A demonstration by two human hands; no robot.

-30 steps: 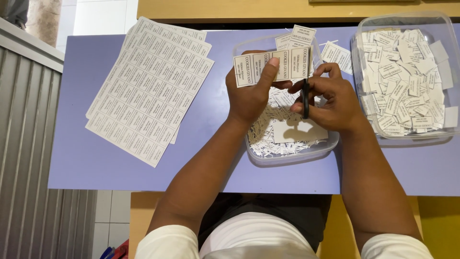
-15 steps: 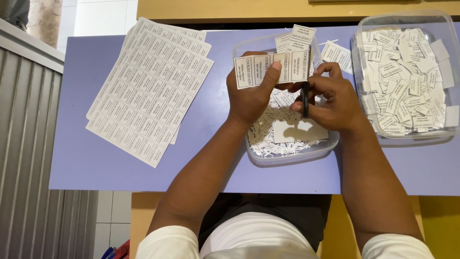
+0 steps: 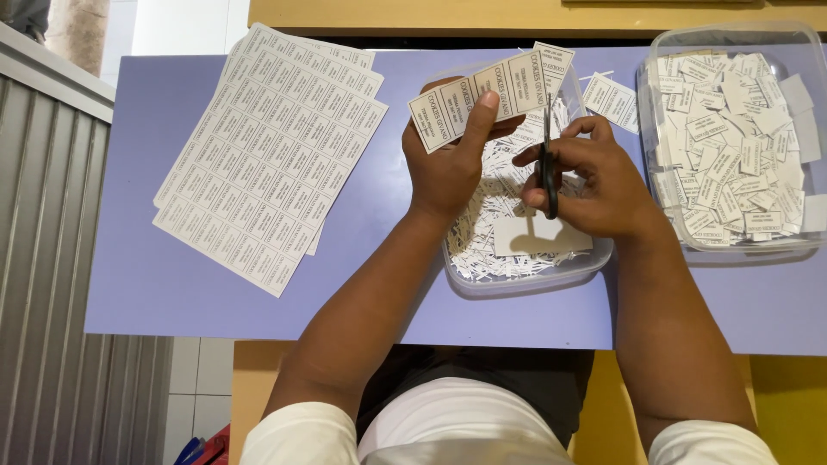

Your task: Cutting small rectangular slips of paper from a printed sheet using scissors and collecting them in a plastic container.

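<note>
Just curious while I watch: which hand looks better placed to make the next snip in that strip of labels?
Probably the right hand: its fingers already work the scissors, blades at the strip of labels. The left hand only pinches the strip.

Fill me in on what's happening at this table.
A person is cutting printed labels. The left hand holds a strip of labels over a clear tub of paper trimmings. The right hand works black scissors at the strip's edge. A second tub of cut labels sits to the right, and uncut label sheets lie to the left on the purple tabletop.

Scissor handles [image 3: 549,185] inside right fist
</note>
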